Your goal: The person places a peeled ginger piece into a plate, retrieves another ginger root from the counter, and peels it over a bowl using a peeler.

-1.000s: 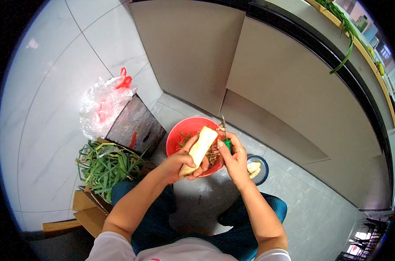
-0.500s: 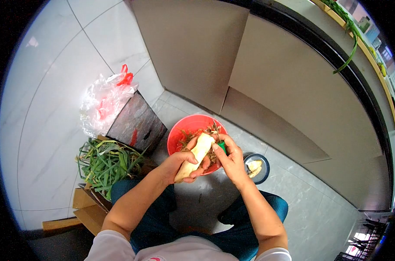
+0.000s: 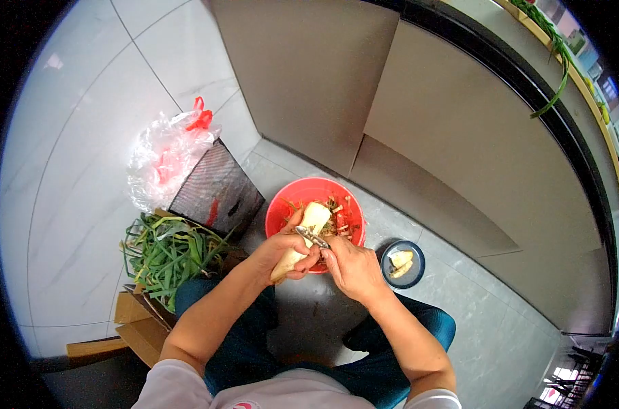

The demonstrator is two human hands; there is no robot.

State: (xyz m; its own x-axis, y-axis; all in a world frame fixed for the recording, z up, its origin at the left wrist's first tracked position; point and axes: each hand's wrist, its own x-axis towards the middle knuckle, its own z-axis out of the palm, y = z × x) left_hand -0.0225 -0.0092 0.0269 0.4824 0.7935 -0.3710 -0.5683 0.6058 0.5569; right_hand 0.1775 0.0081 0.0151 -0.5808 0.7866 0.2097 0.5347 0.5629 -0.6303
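A long pale yellow root vegetable is held slantwise over a red bucket by my left hand, whose fingers wrap round its lower half. My right hand is closed round a peeler, and the metal head lies across the middle of the vegetable. The handle is hidden in my palm. Brown and reddish peelings show inside the bucket. Right of my right hand, a dark round dish on the floor holds pale peeled pieces.
A mesh bin with a clear plastic bag stands at the left. Below it, green leafy stalks lie in a cardboard box. Grey cabinet panels rise beyond the bucket. Green leaves hang over the counter edge.
My right hand has swung left and down, bringing the peeler from beside the vegetable's upper end onto its middle. The green handle that showed earlier is now hidden.
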